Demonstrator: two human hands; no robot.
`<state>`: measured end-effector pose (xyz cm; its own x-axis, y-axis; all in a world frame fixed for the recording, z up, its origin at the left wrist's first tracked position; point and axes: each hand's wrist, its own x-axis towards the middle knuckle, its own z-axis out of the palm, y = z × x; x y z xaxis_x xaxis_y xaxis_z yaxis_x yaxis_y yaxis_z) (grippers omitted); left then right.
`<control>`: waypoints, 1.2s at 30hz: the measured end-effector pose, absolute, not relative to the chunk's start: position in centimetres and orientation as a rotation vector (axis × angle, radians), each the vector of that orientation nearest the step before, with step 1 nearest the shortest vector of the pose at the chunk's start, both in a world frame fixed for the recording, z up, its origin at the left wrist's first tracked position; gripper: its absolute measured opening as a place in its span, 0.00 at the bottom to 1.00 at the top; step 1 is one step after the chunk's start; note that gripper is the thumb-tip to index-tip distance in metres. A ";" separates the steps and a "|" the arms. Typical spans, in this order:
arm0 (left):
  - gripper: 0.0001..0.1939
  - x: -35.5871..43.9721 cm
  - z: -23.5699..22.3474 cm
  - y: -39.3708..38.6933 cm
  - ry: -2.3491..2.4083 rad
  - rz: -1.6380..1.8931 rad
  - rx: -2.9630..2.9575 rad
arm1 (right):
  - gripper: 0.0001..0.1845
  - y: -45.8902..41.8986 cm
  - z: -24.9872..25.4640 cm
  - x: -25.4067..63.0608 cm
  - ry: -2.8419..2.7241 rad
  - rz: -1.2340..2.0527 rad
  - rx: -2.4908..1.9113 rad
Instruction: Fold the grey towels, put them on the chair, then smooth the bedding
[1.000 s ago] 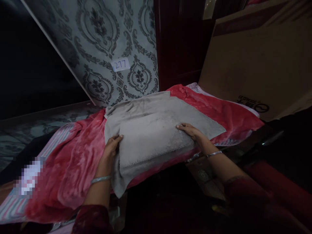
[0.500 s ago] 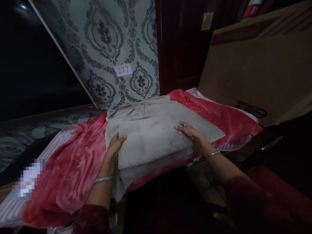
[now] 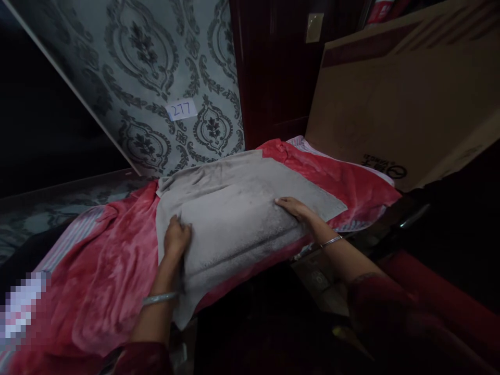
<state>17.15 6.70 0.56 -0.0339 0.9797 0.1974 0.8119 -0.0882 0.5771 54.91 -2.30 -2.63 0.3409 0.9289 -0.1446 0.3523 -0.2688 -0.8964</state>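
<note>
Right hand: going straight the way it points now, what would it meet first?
The right hand would likely first meet the grey cloth directly ahead of it; depth is hard to judge.

Grey cloth (image 3: 230, 221) lies partly folded on red blanket (image 3: 113, 276)

The cloth is of a plain pale grey colour, and its surface looks soft, with a short, fuzzy pile. In its middle, one part is doubled over and forms a raised, roughly rectangular panel. The front border of this panel looks fluffy, and below it another grey layer is visible. The back left area has some wrinkles. On the right, the cloth spreads flat to a pointed corner. The front left corner hangs downward.
</note>
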 end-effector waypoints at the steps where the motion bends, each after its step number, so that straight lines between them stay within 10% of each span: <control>1: 0.34 18.3 1.1 6.0 1.937 0.809 2.115 | 0.17 -2.4 -2.8 55.0 -1.152 0.876 -1.818; 13: 0.31 39.5 -3.3 -2.9 1.157 0.307 2.880 | 0.15 -1.1 -4.7 54.5 -1.327 0.521 -2.054; 36: 0.36 14.5 -4.4 4.4 1.762 0.682 2.157 | 0.16 -0.5 -5.3 55.8 -1.362 0.659 -1.886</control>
